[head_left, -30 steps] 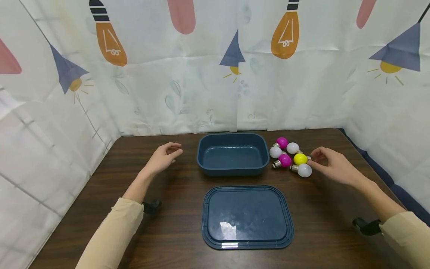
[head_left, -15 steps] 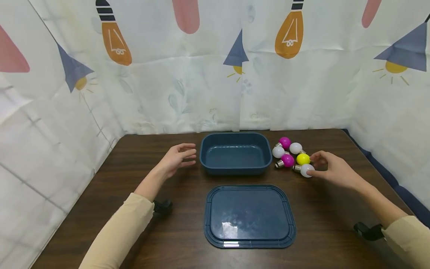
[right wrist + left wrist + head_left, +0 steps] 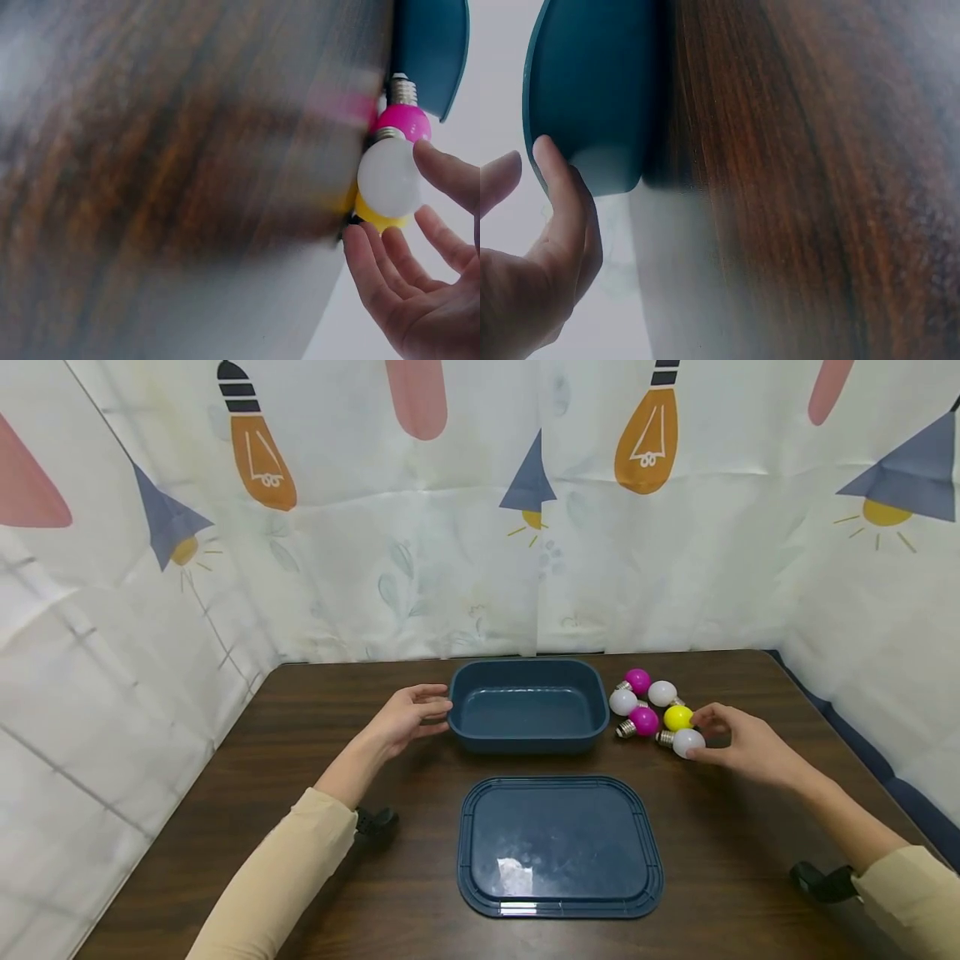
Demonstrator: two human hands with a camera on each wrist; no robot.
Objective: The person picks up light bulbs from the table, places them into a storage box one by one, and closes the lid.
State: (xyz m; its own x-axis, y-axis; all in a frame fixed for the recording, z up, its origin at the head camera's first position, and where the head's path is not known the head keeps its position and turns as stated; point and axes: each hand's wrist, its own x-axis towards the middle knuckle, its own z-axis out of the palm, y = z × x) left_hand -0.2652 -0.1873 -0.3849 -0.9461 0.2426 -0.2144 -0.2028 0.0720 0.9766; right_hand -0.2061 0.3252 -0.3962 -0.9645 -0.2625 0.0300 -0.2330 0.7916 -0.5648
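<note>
My left hand [image 3: 408, 718] touches the left side of a dark blue rectangular tub [image 3: 528, 746] with its fingertips, the thumb held apart from the rim in the left wrist view. At the right, my right hand [image 3: 746, 747] reaches over a cluster of light bulbs, fingers spread. Its thumb is against or very near the nearest white bulb [image 3: 688, 743], which also shows in the right wrist view as a white globe [image 3: 388, 178]. The other fingers are by the yellow bulb [image 3: 678, 717]. Beside these lie magenta bulbs [image 3: 643, 721] and more white ones [image 3: 622, 702].
A flat dark blue lid [image 3: 558, 843] lies in front of the tub on the brown wooden table [image 3: 360, 893]. Behind stands a white curtain [image 3: 465, 568] printed with lamps and bulbs. The table's right edge runs just past the right hand.
My left hand has moved right until its fingers meet the tub. The right hand has shifted slightly toward the front, its thumb now by the nearest white bulb. The bulbs stay in place.
</note>
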